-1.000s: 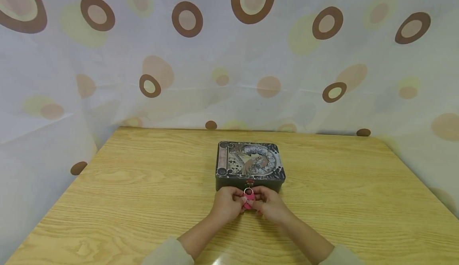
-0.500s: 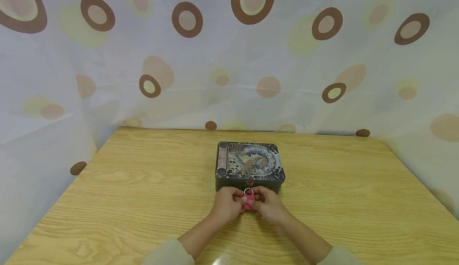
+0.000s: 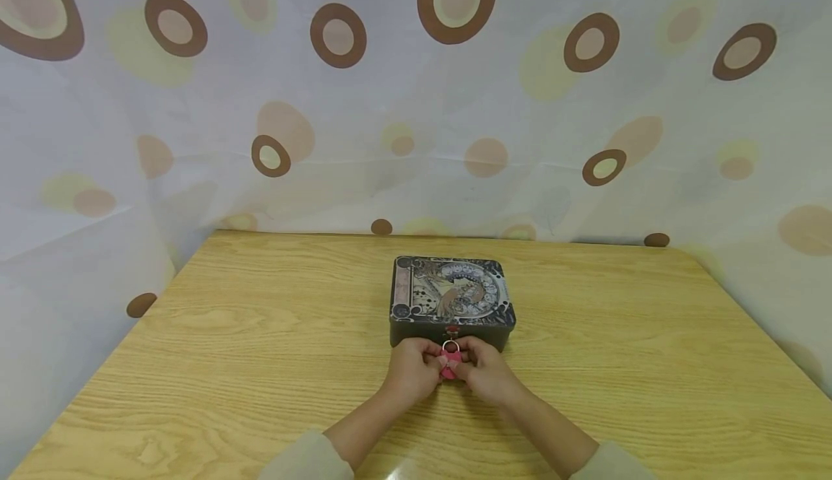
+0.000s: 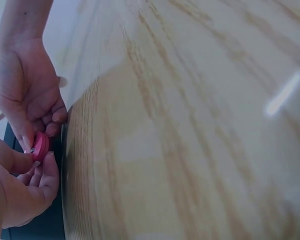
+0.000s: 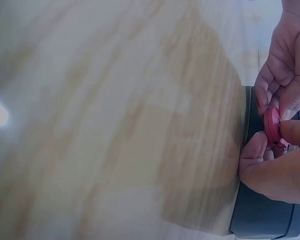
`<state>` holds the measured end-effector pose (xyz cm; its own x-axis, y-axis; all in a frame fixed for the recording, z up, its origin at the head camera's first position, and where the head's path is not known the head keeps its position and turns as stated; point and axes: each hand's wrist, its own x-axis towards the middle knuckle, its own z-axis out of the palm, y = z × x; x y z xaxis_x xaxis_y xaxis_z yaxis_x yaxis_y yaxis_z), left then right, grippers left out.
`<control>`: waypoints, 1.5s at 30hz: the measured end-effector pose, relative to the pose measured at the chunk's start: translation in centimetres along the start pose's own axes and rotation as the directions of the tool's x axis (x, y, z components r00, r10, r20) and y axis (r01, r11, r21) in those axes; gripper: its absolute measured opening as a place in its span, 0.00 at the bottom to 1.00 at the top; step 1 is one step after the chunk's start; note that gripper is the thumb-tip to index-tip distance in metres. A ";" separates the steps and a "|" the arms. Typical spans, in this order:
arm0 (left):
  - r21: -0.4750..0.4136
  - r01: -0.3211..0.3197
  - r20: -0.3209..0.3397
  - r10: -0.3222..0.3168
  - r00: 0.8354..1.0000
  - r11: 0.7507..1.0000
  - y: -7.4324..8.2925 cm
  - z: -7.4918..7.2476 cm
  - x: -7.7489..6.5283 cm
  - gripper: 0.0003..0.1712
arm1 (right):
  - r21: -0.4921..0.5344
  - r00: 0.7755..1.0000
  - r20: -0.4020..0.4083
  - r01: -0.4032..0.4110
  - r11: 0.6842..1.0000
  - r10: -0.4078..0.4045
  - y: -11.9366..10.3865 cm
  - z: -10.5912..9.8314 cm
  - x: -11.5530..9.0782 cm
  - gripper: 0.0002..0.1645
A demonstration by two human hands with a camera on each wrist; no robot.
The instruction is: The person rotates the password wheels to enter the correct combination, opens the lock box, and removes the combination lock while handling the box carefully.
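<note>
A pink padlock (image 3: 451,374) with a silver shackle stands at the front of a dark metal box (image 3: 416,330), just below its red clasp (image 3: 452,330). My left hand (image 3: 412,373) pinches the padlock from the left, thumb on its face. From the other side my right hand (image 3: 492,373) pinches it too, the thumb pressing the front. In the left wrist view, the padlock (image 4: 41,146) is seen edge-on between the fingertips of both hands. The right wrist view shows its thick pink body (image 5: 272,124) in front of the box. Fingers hide part of the padlock.
The box lid (image 3: 453,289) is closed and carries an ornate printed picture. Beneath lies a wood-grain table (image 3: 260,364). A pale curtain (image 3: 416,105) with brown and yellow ovals hangs behind and at both sides.
My right thumb has shifted slightly across the padlock's face, covering a little more of it. The hands, padlock and box otherwise hold their places.
</note>
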<state>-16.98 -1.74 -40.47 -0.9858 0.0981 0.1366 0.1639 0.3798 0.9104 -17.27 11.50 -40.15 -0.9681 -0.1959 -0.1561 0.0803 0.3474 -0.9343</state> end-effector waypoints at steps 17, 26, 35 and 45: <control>0.003 0.001 -0.010 -0.001 1.000 1.000 0.1 -0.1 0.0 0.03 | -0.025 1.000 -0.017 0.009 1.000 -0.009 0.0 0.1 0.0 0.14; 0.023 -0.007 -0.022 0.008 1.000 1.000 0.0 -0.1 0.0 0.03 | -0.024 0.997 -0.072 0.020 1.000 -0.021 -0.2 0.5 0.1 0.13; 0.029 -0.009 -0.014 0.009 1.000 1.000 0.2 -0.2 0.0 0.03 | 0.007 0.998 -0.067 -0.013 1.000 0.013 -0.2 0.5 0.0 0.13; -0.014 0.031 0.009 -0.030 0.999 0.999 0.1 -0.3 0.0 0.04 | 0.022 0.998 -0.043 -0.044 0.999 0.045 -0.3 0.3 0.1 0.15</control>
<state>-16.97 -1.98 -40.22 -0.9899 0.0952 0.1051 0.1332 0.3700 0.9194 -17.29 11.10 -39.97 -0.9729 -0.1400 -0.1843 0.1285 0.3353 -0.9333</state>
